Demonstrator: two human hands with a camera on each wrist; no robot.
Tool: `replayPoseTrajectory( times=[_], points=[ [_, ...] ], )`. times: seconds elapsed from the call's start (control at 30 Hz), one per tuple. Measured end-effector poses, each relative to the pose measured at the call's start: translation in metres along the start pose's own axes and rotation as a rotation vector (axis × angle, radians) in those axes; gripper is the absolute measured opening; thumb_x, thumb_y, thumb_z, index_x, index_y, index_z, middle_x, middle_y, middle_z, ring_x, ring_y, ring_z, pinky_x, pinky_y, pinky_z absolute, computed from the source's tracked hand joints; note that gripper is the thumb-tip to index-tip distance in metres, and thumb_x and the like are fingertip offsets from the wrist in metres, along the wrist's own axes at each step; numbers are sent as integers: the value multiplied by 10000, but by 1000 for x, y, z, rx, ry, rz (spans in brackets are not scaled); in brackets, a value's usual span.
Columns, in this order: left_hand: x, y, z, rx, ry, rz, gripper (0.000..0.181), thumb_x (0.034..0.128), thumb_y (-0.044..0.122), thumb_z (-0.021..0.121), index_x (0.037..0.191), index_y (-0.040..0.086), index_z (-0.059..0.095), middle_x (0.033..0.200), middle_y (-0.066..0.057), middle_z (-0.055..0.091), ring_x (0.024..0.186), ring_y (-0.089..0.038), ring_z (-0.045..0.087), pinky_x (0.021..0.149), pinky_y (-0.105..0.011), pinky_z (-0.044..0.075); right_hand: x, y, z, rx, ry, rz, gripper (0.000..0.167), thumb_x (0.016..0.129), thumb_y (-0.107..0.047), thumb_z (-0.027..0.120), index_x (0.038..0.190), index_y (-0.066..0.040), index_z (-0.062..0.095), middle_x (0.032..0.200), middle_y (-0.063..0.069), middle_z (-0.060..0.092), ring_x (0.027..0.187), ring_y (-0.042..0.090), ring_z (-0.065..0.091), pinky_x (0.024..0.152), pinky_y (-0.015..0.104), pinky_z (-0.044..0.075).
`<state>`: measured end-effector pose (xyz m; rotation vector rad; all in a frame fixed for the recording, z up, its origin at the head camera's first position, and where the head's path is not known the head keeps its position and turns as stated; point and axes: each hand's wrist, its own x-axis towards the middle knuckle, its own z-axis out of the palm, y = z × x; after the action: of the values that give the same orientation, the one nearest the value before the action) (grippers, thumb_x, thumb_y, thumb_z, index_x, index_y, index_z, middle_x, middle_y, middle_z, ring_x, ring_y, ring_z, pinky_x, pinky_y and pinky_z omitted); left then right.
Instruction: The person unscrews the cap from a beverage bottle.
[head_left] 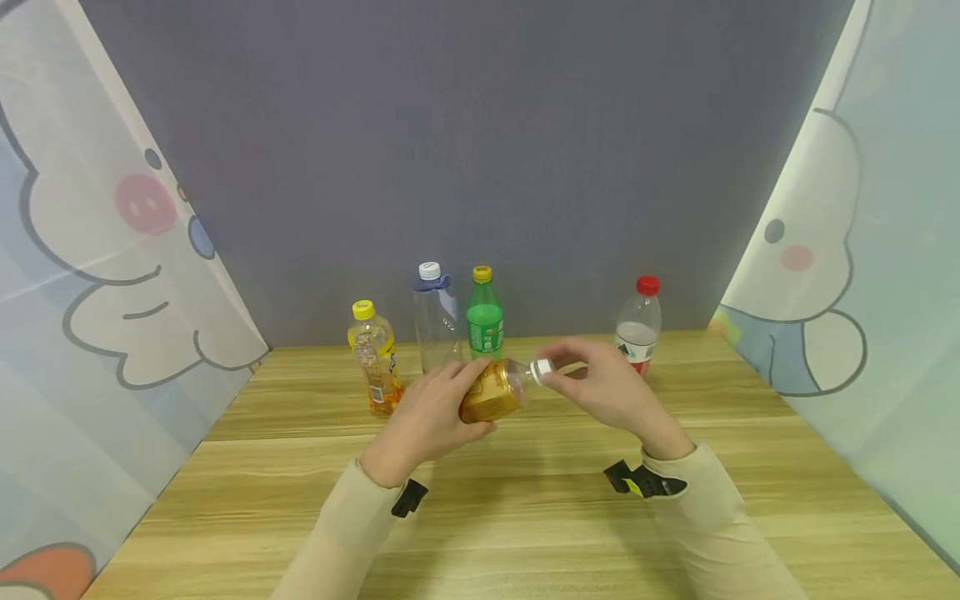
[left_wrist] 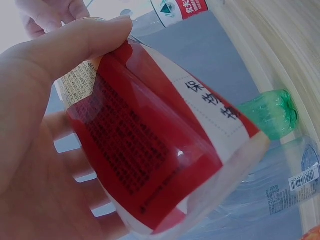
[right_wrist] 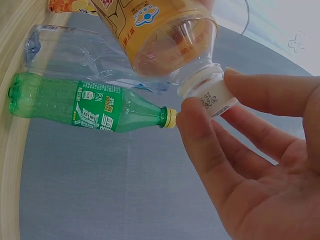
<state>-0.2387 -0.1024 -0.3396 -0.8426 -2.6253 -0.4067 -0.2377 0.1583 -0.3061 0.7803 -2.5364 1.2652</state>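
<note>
My left hand (head_left: 432, 408) grips a clear plastic bottle (head_left: 491, 393) with an orange-gold label, holding it tilted with its neck to the right. Red and white panels of the label show on the bottle (left_wrist: 145, 135) in the left wrist view, with the left thumb lying across it. My right hand (head_left: 603, 383) pinches the white cap (right_wrist: 215, 95) at the bottle's mouth between thumb and fingers. Printed characters show on the cap's side. Whether the cap is tight or loose on the neck, I cannot tell.
Behind the hands stand a yellow-capped bottle with amber liquid (head_left: 375, 358), a tall clear bottle with a white cap (head_left: 435, 321), and a green bottle (head_left: 485, 317). A red-capped bottle (head_left: 639, 325) stands at the right. A grey panel (head_left: 480, 150) rises behind the wooden table (head_left: 525, 533).
</note>
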Motion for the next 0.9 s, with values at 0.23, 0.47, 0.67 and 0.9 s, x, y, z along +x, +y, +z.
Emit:
replayPoseTrajectory(
  times=[0.23, 0.47, 0.67, 0.9],
  points=[
    [0, -1, -1, 1, 3, -3, 872, 767, 420, 891, 1500, 198, 475, 1115, -41, 638, 911, -227, 615, 803, -446, 512, -1, -1, 0, 8, -1, 4, 266, 934, -119, 735, 1183, -28, 708, 1147, 80, 714, 1068, 280, 665, 858, 405, 580],
    [0, -1, -3, -2, 7, 1, 870, 763, 417, 895, 1498, 203, 482, 1095, -32, 629, 895, -215, 604, 782, -433, 506, 1, -2, 2, 1, 37, 5, 189, 974, -171, 702, 1115, -51, 741, 1067, 55, 735, 967, 223, 692, 833, 415, 584],
    [0, 0, -3, -10, -1, 0, 868, 761, 405, 899, 1494, 191, 485, 1108, -45, 633, 912, -234, 615, 811, -463, 514, 0, -2, 2, -7, 35, 20, 204, 941, -96, 725, 1135, -32, 723, 1086, 73, 727, 1024, 266, 677, 842, 403, 586],
    [0, 0, -1, -9, -6, -9, 874, 768, 410, 894, 1503, 199, 470, 1126, -48, 634, 931, -239, 617, 834, -473, 513, 0, -2, 2, -4, 25, 26, 229, 921, -89, 744, 1138, -20, 718, 1091, 81, 723, 1007, 251, 684, 852, 397, 584]
  ],
)
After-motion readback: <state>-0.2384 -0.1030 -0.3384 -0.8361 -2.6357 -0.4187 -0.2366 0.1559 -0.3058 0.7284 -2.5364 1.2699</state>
